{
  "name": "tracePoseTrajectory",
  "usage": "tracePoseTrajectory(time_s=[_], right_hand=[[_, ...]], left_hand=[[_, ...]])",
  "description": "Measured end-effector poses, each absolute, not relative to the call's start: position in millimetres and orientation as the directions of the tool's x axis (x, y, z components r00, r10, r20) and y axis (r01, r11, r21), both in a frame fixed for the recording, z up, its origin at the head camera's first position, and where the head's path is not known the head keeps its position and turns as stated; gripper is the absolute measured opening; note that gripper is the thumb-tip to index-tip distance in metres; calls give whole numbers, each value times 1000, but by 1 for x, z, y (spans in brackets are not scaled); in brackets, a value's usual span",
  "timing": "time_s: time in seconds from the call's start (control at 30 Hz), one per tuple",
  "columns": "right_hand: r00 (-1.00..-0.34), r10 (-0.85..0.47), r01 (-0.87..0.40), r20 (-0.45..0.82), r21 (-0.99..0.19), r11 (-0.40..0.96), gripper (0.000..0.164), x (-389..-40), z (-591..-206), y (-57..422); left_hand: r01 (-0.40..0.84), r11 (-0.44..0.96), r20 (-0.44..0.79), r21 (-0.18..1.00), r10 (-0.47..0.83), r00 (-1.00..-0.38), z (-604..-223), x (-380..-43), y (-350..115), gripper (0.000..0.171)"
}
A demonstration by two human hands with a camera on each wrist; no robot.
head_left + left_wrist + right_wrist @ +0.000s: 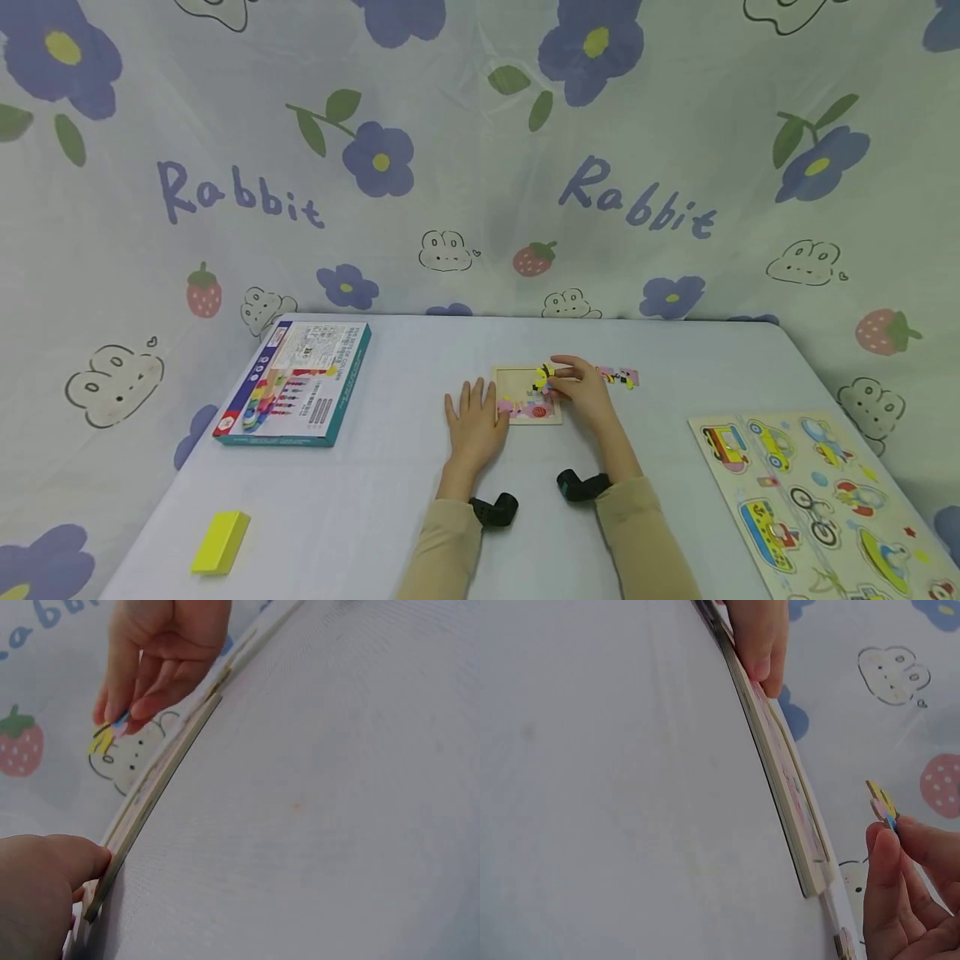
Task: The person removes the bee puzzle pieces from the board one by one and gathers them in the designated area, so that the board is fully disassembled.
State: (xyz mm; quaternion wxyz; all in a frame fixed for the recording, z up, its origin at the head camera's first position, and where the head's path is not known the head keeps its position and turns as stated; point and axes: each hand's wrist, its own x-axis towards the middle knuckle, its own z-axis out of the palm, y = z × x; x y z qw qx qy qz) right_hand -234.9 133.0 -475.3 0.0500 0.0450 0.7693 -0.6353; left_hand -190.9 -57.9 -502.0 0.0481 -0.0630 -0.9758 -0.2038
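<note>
A small wooden puzzle tray [536, 421] lies on the table with pink pieces along its near part. My left hand [476, 429] rests at the tray's left side, fingers spread and fairly straight, the thumb touching its edge in the left wrist view. Over the tray's right part, my right hand [587, 396] pinches a puzzle piece [883, 802] between thumb and fingertips. Yellow, pink and blue show on that piece, which is held up off the tray in both wrist views. More pink puzzle pieces [624, 377] lie just right of the tray, partly behind my right hand.
A flat toy box [300, 387] lies at the back left of the white table [360, 517]. Nearer on the left is a yellow block [221, 543]. A large wooden board with vehicle pictures [817, 500] covers the right front. A printed curtain [480, 167] hangs behind.
</note>
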Motion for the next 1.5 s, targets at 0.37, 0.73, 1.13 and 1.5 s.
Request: tracePoseTrajectory(time_s=[0.37,0.73,1.13,1.5], right_hand=[[-989,82,132,-119,-977,169,33,-227,-475,170],[-968,138,229,-210,-962,148,41,-217,-472,204],[-935,216,334,-282,-905,265,39,-212,-469,209],[-930,253,344,-266,-874,344,39,-215,-475,207]], left_hand=[[141,913,122,382,102,-987,-505,-192,-59,55],[143,909,121,391,103,-987,-505,-192,-58,55],[146,913,128,380,104,-986,-507,-193,-58,55],[150,911,123,385,110,-986,-505,-192,-59,56]])
